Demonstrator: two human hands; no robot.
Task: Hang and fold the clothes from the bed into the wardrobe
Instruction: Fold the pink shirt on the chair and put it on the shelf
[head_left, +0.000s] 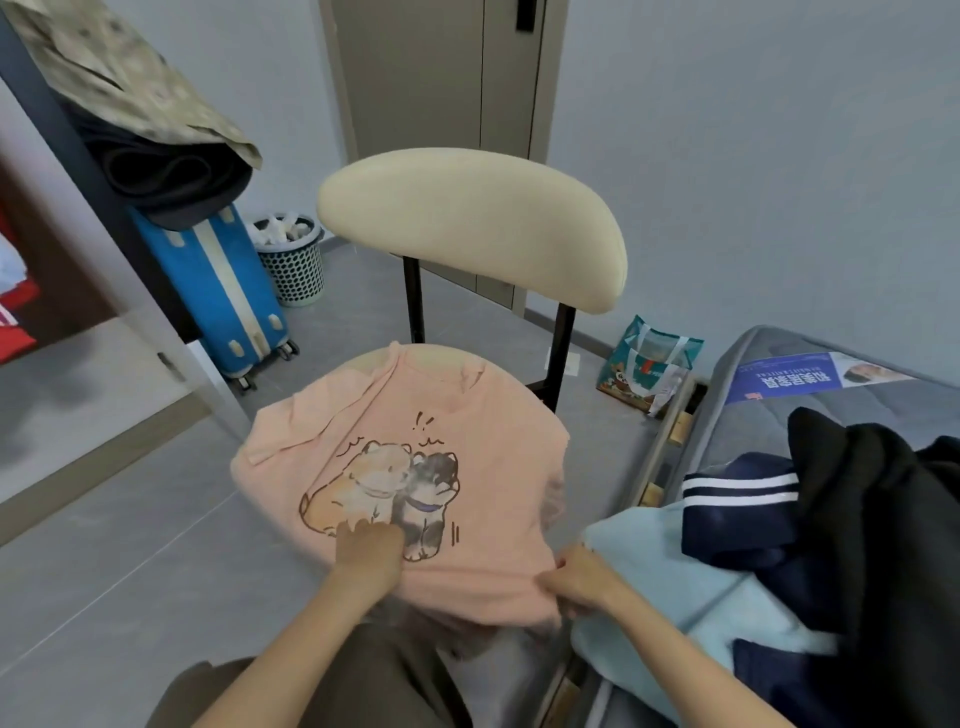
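One pink T-shirt (441, 415) lies spread on the chair (467, 223) seat, barely folded. The left hand (369, 548) presses its print, grip unclear; the right hand (582, 577) pinches the near hem. Several garments (737, 519) wait on the bed (810, 405), right.

Pale grey walls (727, 156) and a grey tiled floor (130, 545) surround a cream padded chair (467, 228); a taupe door (415, 78) stands behind it.
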